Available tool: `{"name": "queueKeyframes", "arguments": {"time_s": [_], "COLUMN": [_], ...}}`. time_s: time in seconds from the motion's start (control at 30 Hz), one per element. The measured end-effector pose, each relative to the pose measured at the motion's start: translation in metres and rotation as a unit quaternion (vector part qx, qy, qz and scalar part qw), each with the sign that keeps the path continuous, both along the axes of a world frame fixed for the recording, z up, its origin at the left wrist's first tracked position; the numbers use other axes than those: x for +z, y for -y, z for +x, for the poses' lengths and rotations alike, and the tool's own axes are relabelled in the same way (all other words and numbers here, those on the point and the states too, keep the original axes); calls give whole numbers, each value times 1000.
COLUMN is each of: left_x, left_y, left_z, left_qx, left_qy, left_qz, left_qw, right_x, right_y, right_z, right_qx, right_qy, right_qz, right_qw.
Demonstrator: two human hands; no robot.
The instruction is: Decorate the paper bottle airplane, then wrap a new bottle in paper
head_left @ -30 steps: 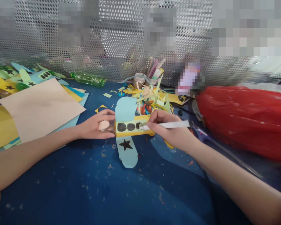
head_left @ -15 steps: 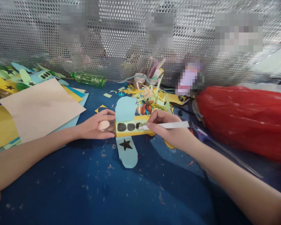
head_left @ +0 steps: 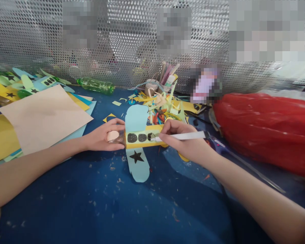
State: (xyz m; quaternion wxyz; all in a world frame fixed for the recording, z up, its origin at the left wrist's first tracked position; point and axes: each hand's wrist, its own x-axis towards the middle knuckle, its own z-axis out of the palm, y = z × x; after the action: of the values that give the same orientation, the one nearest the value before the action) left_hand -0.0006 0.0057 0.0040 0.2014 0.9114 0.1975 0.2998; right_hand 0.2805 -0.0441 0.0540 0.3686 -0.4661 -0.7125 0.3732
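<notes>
A paper airplane model (head_left: 138, 137) lies on the blue table (head_left: 117, 210). It has a yellow body with black ovals and light blue wings, the near wing bearing a black star. My left hand (head_left: 105, 135) is closed round its nose end, where a clear bottle neck shows. My right hand (head_left: 184, 139) pinches a white marker (head_left: 183, 136). The marker's tip touches the third black oval on the yellow body.
Sheets of tan, yellow and blue paper (head_left: 43, 117) lie at the left, with more paper planes (head_left: 20, 84) behind. A green bottle (head_left: 96, 85) lies by the perforated metal wall. Paper scraps (head_left: 162, 105) and a cup of pens sit behind the model. A red plastic bag (head_left: 266, 128) is at the right.
</notes>
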Motion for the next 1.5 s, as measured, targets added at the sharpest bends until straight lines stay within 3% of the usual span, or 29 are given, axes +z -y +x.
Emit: {"name": "queueKeyframes", "arguments": {"time_s": [0.43,0.67,0.93,1.5], "left_x": [-1,1,1,2], "left_y": [1,1,1,1], "left_z": [0,0,1,1], "left_qx": [14,4,7,5], "left_qy": [-1,-1,-8,1], "left_qz": [-19,-15,-18,-17], "left_qw": [1000,1000,1000,1000], "right_x": [9,10,4,2], "right_y": [0,-2,-3,-2], "right_z": [2,7,1,0], "right_qx": [-25,-48,-34,-25], "right_qy": [-57,-16,-47,-58], "right_qz": [6,17,-20,-25], "right_qw": [998,999,998,998]}}
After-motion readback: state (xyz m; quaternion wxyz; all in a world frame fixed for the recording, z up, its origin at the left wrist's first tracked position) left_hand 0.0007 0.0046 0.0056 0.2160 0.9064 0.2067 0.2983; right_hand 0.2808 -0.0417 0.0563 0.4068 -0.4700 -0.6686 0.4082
